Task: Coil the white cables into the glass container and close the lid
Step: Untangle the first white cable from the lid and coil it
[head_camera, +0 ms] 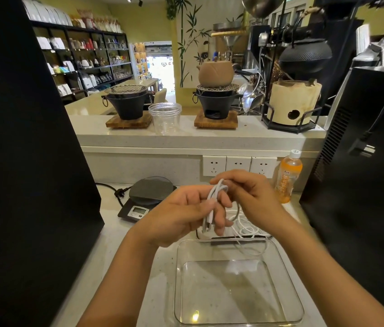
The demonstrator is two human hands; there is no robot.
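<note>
A square glass container [287,286] sits open on the white counter, close to me, with nothing inside. Above its far edge my left hand [181,215] grips a folded bundle of white cable [214,197], its plug end hanging down by my fingers. My right hand [247,194] pinches the upper loops of the same cable. More loose white cable [247,230] lies in a tangle on the counter behind the container, one loop drooping over the far rim. A dark-edged flat piece [235,239], perhaps the lid, lies under that tangle.
A black digital scale [143,197] stands to the left, an orange drink bottle [288,178] to the right. Large black appliances flank both sides. Wall sockets [238,165] sit behind. A raised ledge holds a clear plastic cup [165,118] and small stoves.
</note>
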